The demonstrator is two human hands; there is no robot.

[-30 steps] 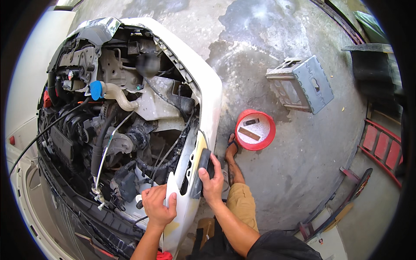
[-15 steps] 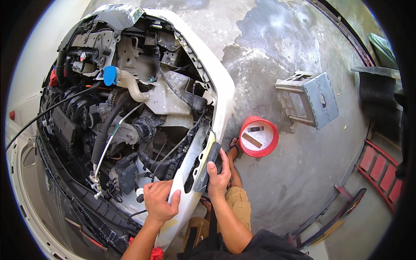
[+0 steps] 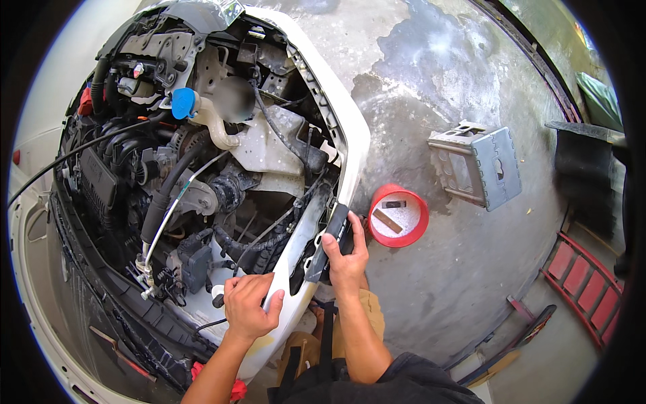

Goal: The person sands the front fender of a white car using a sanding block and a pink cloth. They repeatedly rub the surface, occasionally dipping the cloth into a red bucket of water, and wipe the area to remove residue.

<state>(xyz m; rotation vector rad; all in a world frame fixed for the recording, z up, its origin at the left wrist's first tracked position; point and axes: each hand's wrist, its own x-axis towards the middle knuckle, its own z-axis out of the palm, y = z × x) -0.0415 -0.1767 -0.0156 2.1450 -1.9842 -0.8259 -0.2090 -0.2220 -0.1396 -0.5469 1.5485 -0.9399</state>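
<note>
A white car fender point(image 3: 353, 121) runs along the right side of an open engine bay. On its near part, my right hand point(image 3: 346, 269) grips a dark rectangular sanding block point(image 3: 330, 244), thumb on the near face and fingers round the far side. The block lies lengthwise against the fender's top edge. Lower and to the left, my left hand point(image 3: 252, 306) rests on the fender's inner edge, fingers bent over it and thumb apart on the white surface. Its fingertips are partly hidden.
A red bucket point(image 3: 424, 222) of foamy liquid, with a brown strip point(image 3: 387, 221) and a dark block point(image 3: 393, 204) in it, stands right of the fender. Beyond it is a grey folding stool point(image 3: 501, 168). Engine parts, hoses and a blue cap point(image 3: 182, 103) fill the bay. A red-slatted frame point(image 3: 585, 286) lies far right.
My right hand and the sanding block have slid forward along the fender edge and slightly right. The left hand stays at its place on the fender. The view has shifted slightly.
</note>
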